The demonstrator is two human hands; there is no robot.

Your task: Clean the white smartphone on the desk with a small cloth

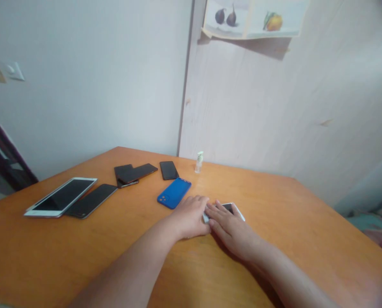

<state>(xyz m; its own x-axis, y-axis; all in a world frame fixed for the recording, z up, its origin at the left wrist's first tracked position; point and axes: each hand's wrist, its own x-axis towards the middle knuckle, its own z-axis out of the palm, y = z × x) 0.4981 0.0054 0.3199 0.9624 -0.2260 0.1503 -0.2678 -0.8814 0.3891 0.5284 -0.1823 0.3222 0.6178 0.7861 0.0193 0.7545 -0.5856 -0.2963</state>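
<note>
A white-edged phone with a dark screen (240,211) lies at the middle of the table, mostly covered by my hands. My left hand (191,217) is closed around its left end, thumb toward me and fingers on the far side. Over the top of the phone rests my right hand (232,231), its fingers stretched out and slightly apart. A small pale patch (205,217) shows between the two hands; whether it is part of the phone or a separate piece, I cannot tell. Just beyond my left hand lies a blue phone case (174,193).
A white tablet (62,196) overlaps a dark phone (93,201) at the left. Farther back are two crossed dark phones (137,173), another black phone (169,170) and a small clear pump bottle (199,162). Walls stand behind the wooden table (274,201).
</note>
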